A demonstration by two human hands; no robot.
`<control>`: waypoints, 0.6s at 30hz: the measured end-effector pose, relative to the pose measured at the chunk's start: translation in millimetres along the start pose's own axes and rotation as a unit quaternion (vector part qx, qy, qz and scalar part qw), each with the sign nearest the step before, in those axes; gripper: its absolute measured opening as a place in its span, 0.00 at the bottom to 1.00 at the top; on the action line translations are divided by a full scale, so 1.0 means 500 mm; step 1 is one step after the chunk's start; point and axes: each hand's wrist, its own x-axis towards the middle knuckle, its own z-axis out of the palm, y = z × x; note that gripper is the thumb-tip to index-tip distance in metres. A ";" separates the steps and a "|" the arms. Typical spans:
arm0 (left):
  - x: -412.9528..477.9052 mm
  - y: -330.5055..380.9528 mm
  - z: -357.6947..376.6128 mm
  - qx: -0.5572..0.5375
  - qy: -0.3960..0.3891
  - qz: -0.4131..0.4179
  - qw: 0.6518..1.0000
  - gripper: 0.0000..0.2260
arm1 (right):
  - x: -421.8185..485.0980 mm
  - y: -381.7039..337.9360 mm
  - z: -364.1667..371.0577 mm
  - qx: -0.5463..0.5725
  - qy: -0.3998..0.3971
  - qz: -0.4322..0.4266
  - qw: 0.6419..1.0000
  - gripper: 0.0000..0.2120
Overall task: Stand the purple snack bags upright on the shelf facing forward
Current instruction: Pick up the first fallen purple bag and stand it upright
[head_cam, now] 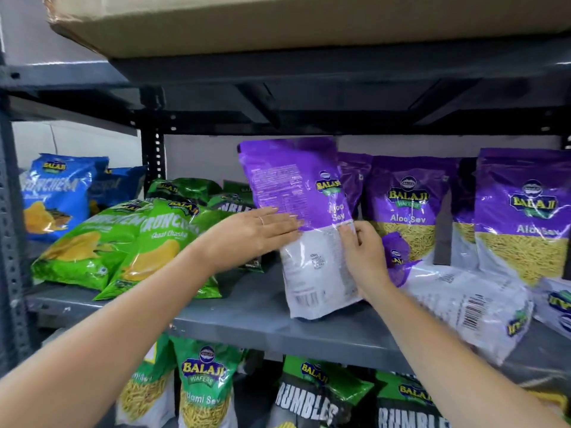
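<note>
A purple snack bag (296, 211) stands on the grey shelf (247, 316), its base touching the shelf board, turned partly sideways so that its printed back and a strip of its front both show, and it leans a little to the left at the top. The left hand (247, 236) lies flat against the bag's back, fingers (278, 220) stretched out and close together, pressing rather than gripping. The right hand (363, 254) has the bag's right edge — thumb in front, the other fingers curled behind, closed on the edge at the line where purple meets white. Past the right hand's knuckles, two more purple bags (408, 208) and (522, 211) stand upright facing forward against the back of the shelf. Just beyond the right wrist another purple bag (457, 304) lies flat on its front, barcode up. Beyond the left fingers' back, green chip bags (129, 242) lie slumped in a heap, with blue chip bags (58, 196) further left. A cardboard box (278, 20) sits on the shelf above.
</note>
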 end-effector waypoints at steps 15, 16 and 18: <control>0.010 0.199 -0.001 -0.103 0.165 -0.252 0.948 0.18 | -0.031 -0.011 -0.036 0.205 -0.061 0.139 0.967 0.17; 0.014 0.224 -0.003 -0.130 0.174 -0.275 0.936 0.16 | -0.020 -0.019 -0.040 0.245 -0.062 0.168 0.953 0.20; 0.026 0.266 -0.004 -0.202 0.156 -0.325 0.911 0.13 | 0.004 -0.028 -0.048 0.273 -0.057 0.233 0.932 0.25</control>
